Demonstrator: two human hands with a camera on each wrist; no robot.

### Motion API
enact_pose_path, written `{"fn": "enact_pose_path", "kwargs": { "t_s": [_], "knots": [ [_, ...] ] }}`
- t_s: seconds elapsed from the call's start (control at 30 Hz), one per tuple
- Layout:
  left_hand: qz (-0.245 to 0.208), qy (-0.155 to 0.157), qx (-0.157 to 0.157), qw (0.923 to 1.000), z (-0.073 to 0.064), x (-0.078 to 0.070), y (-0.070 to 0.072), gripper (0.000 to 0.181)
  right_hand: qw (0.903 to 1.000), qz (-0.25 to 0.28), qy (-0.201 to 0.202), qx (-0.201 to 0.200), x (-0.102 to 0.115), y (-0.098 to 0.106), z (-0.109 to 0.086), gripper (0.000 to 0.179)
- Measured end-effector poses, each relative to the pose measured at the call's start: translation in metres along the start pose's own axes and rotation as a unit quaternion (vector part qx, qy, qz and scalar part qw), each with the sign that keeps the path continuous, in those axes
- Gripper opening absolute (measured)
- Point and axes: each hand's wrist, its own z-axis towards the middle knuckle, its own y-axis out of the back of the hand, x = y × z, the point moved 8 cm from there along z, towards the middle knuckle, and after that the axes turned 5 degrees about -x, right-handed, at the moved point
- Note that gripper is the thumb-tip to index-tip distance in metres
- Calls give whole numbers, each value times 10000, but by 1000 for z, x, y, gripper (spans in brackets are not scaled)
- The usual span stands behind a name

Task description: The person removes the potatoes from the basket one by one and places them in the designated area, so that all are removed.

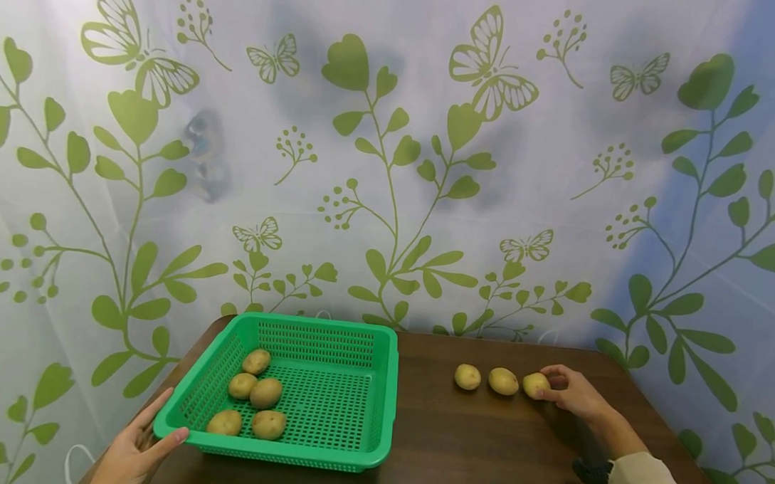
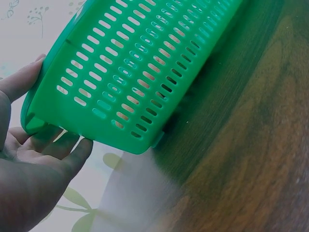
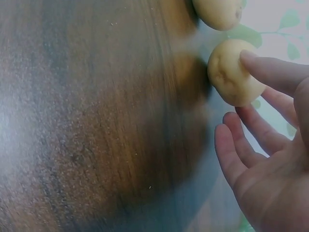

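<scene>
Three potatoes lie in a row on the brown table [image 1: 470,444], well apart from the green basket [image 1: 382,405]. The right hand [image 1: 574,392] closes its fingertips [image 3: 256,65] on the nearest potato [image 1: 535,384], the one at the right end of the row; the other fingers stay loosely spread. The left hand [image 1: 138,450] holds the basket's near left corner, thumb on the rim and fingers [image 2: 72,150] underneath. Five potatoes sit in the basket's left half.
</scene>
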Motion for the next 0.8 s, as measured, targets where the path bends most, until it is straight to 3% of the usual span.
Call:
{"fn": "enact_pose_path", "kwargs": {
  "t_s": [0.57, 0.8],
  "knots": [
    [-155, -220, -70, 9996, 0, 0, -1, 86, 9979, -392, 496, -142, 10, 13, -1, 53],
    [-256, -228, -43, 9994, 1, 2, -2, 87, 9926, -788, 918, -124, 25, 18, 1, 48]
  ]
}}
